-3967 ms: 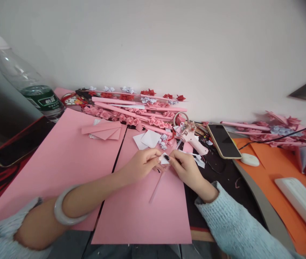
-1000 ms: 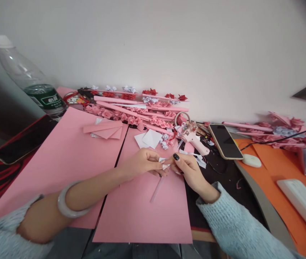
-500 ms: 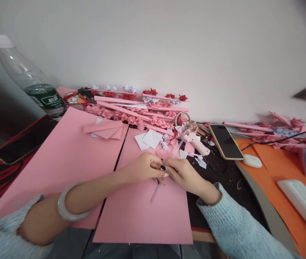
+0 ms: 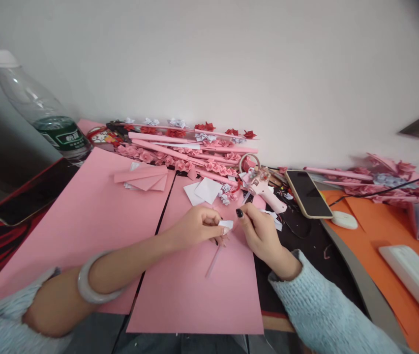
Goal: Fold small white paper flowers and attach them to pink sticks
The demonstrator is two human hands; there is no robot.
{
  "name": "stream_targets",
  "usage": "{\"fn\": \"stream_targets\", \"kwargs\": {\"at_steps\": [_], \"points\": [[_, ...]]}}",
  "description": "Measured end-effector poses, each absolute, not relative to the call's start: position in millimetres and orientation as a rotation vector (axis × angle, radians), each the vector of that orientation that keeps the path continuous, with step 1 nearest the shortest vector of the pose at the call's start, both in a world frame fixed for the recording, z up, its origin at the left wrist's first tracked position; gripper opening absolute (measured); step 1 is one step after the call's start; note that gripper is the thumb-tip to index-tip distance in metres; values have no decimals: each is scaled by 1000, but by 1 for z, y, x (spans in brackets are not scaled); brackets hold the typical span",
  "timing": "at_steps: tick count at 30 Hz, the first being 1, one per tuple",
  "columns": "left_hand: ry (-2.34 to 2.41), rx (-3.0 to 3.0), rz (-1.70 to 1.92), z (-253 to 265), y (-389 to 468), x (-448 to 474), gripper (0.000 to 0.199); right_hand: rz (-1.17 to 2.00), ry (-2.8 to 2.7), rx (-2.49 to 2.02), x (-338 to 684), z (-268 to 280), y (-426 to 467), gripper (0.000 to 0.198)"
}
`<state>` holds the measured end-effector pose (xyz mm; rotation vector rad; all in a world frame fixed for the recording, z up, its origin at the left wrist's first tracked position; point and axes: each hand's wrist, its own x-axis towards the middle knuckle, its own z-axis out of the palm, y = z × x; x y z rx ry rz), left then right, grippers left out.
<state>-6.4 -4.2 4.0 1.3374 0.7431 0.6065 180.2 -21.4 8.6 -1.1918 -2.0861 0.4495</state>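
My left hand (image 4: 200, 227) pinches a small white paper piece (image 4: 226, 224) between thumb and fingers, over a pink sheet (image 4: 198, 300). Just to its right, a short gap away, my right hand (image 4: 263, 236) has its thumb and curled fingers together; whether anything small is between them is hidden. Below the left fingers a translucent stick (image 4: 213, 262), like a glue stick, points toward me. Folded white papers (image 4: 204, 191) lie beyond the left hand. Past the right hand is a pale pink glue gun (image 4: 268, 194).
Paper roses (image 4: 180, 163) and rolled pink tubes (image 4: 168, 147) line the wall. A water bottle (image 4: 60, 132) stands at left, near folded pink paper (image 4: 145, 177). To the right are a phone (image 4: 310, 194), a white mouse-like object (image 4: 344, 220), orange sheets (image 4: 364, 246) and a white bar (image 4: 412, 278).
My right hand has drawn away to the right from my left, where the two were touching. The white paper piece in my left fingers now shows more fully.
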Motion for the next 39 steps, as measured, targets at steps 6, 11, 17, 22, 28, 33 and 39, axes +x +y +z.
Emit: {"fn": "stream_targets", "kwargs": {"at_steps": [6,11,17,22,28,33,39], "points": [[876,1581,666,7,-9,-7,18,542,-2323,-1073,178,9,-25,14],[942,1844,712,5,-8,-8,23,587,-2372,-1059,176,11,-25,12],[885,1942,667,2,-9,-8,22,638,-2408,-1114,176,11,-25,16],[866,1926,651,4,-11,-6,12,611,-2346,-1179,176,9,-24,13],[948,1789,756,11,-8,-6,10,715,-2090,-1211,174,8,-21,17],[963,1586,826,10,-6,-8,25,918,-1967,-1099,173,9,-20,26],[842,1629,774,5,-2,-10,31,1019,-1932,-1099,173,7,-22,30]]}}
